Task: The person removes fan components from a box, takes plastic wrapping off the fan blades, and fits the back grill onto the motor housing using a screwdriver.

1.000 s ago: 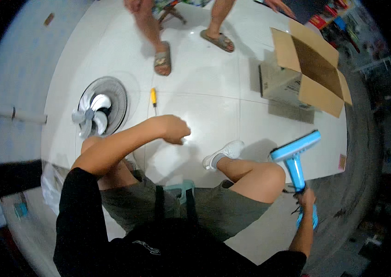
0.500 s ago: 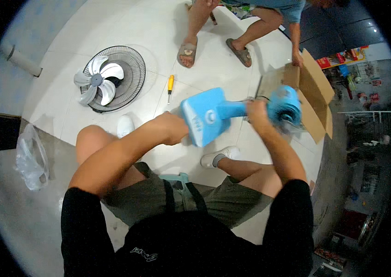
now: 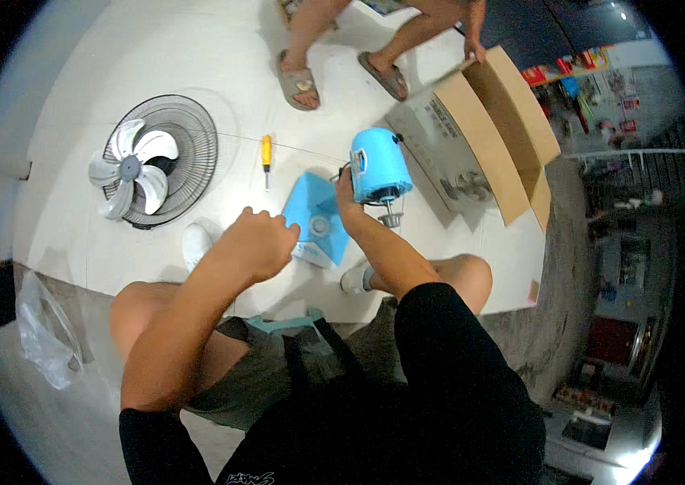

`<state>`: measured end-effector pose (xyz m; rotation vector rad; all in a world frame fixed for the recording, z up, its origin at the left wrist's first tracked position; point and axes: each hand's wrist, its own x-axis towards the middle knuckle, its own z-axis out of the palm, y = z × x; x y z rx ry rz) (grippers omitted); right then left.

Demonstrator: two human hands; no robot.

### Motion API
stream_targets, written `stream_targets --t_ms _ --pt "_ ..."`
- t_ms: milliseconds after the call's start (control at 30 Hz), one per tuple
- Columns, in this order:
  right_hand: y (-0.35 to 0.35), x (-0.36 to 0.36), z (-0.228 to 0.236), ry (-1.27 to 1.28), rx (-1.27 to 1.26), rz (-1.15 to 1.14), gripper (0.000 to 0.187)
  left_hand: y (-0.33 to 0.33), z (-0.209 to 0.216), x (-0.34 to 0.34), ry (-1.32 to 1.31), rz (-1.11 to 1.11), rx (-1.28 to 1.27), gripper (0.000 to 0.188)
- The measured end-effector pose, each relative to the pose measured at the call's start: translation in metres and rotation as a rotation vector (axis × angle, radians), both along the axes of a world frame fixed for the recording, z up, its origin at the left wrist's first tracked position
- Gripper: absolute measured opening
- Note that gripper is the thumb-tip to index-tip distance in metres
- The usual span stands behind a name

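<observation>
The blue fan body has a wide base with a round dial and a motor head with a bare metal shaft. My right hand is closed round the neck just below the motor head. My left hand is curled closed at the left edge of the base; whatever is in its fingers is hidden. I cannot tell whether the base touches the floor. To the left, silver fan blades lie on a black round wire grille.
A yellow-handled screwdriver lies on the white tiles. At the right stands an open cardboard box, with another person's hand on its far edge and that person's sandalled feet beyond. A clear plastic bag lies at the left.
The fan body has swung from lying sideways to more upright, its motor head moving left and its base lower. My right hand came left with it. My view has shifted too.
</observation>
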<state>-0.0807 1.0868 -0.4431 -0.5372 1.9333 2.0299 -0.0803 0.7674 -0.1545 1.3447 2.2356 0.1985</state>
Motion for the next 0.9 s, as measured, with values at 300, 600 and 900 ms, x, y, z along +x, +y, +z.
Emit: stream_targets --t_ms 300,600,900 --pt "0.069 0.048 -0.110 0.529 0.201 -0.095 0.042 0.069 0.018 0.004 0.071 -0.220 0.106 0.042" --pt "-0.088 0.133 0.200 -0.261 -1.763 -0.781 0.036 0.058 -0.014 0.004 -0.058 -0.164 -0.035 0.045" --pt "0.012 0.183 0.232 0.596 -2.617 -1.988 0.056 0.106 -0.027 -0.002 -0.009 0.087 0.411 0.068"
